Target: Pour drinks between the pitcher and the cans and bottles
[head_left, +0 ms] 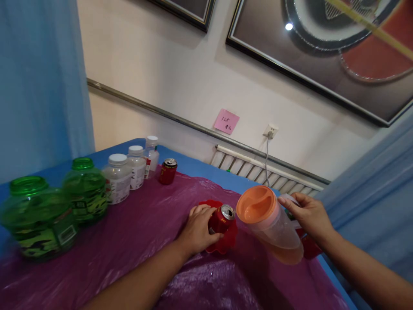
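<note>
The left hand (197, 230) is closed around a red can (222, 217), which stands on the red dish (226, 245). Just right of the red dish, the right hand (309, 215) grips the handle of a clear pitcher (277, 228) with an orange lid (256, 204), tilted toward the dish. A second can (168, 171) stands well behind the dish, to its left.

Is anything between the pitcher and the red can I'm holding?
Nothing visible. The pitcher, tilted in the right hand, has its lid right beside the red can that the left hand grips on the red dish.
</note>
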{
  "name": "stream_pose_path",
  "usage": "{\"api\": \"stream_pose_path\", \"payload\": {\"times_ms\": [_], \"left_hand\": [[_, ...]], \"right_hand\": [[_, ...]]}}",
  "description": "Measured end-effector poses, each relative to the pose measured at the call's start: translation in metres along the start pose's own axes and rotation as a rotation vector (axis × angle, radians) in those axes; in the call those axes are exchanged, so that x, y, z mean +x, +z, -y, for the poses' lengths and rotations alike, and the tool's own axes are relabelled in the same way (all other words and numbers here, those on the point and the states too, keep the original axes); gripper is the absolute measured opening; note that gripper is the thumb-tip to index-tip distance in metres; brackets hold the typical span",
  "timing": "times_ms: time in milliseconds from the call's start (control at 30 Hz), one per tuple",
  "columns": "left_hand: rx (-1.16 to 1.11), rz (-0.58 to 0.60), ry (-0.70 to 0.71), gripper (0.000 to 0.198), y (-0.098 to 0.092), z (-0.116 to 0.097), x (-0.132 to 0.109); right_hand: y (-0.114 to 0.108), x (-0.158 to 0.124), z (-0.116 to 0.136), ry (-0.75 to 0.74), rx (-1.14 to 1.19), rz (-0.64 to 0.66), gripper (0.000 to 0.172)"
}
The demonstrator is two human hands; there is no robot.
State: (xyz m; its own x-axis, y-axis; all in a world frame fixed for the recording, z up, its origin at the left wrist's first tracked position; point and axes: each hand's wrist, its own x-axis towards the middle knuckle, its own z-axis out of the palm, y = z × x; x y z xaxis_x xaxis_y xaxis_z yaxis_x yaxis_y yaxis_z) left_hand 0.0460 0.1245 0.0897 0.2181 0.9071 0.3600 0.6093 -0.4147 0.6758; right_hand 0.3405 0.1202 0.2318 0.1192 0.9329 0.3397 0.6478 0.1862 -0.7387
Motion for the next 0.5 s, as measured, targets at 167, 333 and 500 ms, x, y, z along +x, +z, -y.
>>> {"api": "stream_pose_path", "payload": {"times_ms": [167,333,500], "left_hand": [[0.002,-0.01,0.004,0.061,-0.0003,-0.0005,0.0002],[0.005,-0.02,0.019,0.06,0.0011,0.0012,-0.0001],[-0.005,-0.033,0.024,0.059,0.0025,0.003,-0.0002]], "right_hand": [[-0.0002,0.0007,0.0002,-0.021,-0.015,-0.001,0.047],[-0.0009,0.0004,0.0013,-0.013,-0.024,-0.013,0.046],[-0.0012,-0.0001,0.0015,-0.024,-0.03,-0.01,0.047]]}}
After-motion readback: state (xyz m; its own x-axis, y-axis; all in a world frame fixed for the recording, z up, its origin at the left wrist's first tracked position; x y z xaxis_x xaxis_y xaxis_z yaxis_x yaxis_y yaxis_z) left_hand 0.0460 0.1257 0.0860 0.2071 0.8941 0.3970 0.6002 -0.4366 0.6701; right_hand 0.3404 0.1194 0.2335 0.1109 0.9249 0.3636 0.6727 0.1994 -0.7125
